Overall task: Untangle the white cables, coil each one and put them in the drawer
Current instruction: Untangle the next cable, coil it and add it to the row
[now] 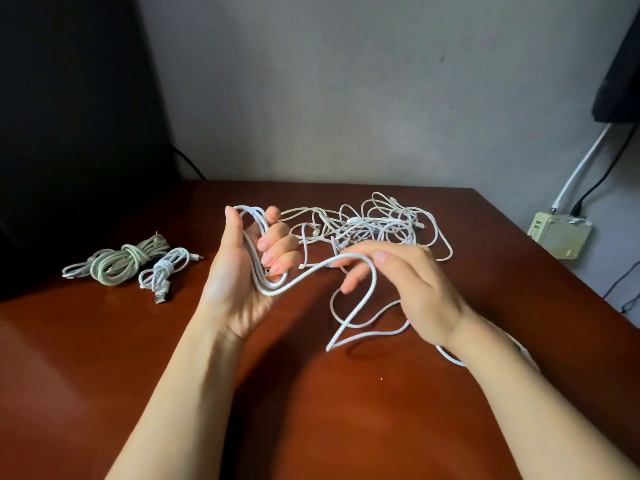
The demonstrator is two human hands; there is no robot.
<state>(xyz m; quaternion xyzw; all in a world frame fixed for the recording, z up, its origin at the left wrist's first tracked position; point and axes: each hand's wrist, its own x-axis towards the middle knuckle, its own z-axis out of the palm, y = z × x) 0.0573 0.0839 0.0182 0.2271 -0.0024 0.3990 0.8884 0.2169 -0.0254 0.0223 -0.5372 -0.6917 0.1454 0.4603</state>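
left hand (242, 271), centre, grips cable (304, 276) loops | right hand (412, 289) loosely hooks its slack | tangle (381, 223) behind, upper centre | risk: we judge slack trailing lower right may snag the tangle, or loops spill from our left grip

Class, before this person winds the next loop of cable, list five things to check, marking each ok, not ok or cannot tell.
1. Loops secure: the left hand curls its fingers round them. Ok.
2. Cable fed by the right hand: it lies over the fingers, but whether they pinch it is unclear. Cannot tell.
3. Slack free of the tangle: it runs under the right wrist, far end hidden. Cannot tell.
4. Tangle undone: not ok.
5. Two bundles stored: they lie on the table, and no drawer is in view. Not ok.
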